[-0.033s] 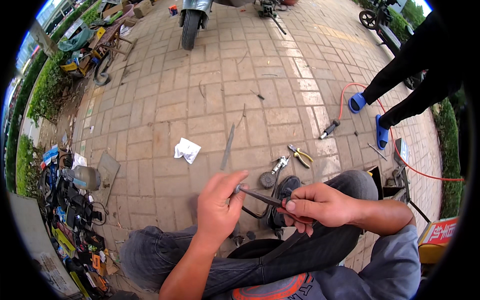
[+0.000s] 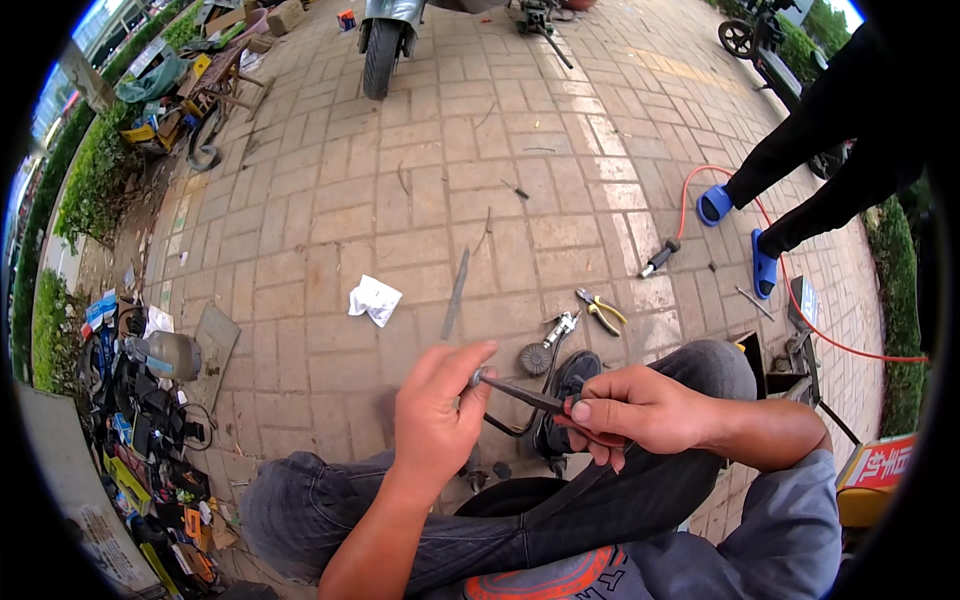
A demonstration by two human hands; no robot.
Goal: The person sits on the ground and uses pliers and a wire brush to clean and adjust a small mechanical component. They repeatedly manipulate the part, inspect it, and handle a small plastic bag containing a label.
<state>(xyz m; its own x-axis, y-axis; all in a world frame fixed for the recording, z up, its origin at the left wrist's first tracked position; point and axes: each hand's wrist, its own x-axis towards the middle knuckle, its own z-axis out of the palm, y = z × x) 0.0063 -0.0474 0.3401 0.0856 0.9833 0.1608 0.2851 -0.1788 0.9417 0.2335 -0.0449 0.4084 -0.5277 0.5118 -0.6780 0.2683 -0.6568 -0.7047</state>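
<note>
My right hand (image 2: 650, 408) is closed round the red handles of long-nosed pliers (image 2: 528, 396), which point left. At their tip is a small round metal piece (image 2: 475, 378), pinched between the thumb and fingers of my left hand (image 2: 435, 405). What kind of part it is cannot be made out. A dark flat strip (image 2: 560, 500) hangs below my right hand across my lap. Beyond my hands, an air gauge with a round head (image 2: 535, 358) and yellow-handled cutting pliers (image 2: 604, 315) lie on the paving.
A white packet (image 2: 374, 300) and a grey strip (image 2: 456, 293) lie ahead. To the right, a red hose (image 2: 850, 350) runs past a person's blue sandals (image 2: 764, 264). A scooter wheel (image 2: 381, 60) stands at the far side; piled parts (image 2: 150, 410) line the left.
</note>
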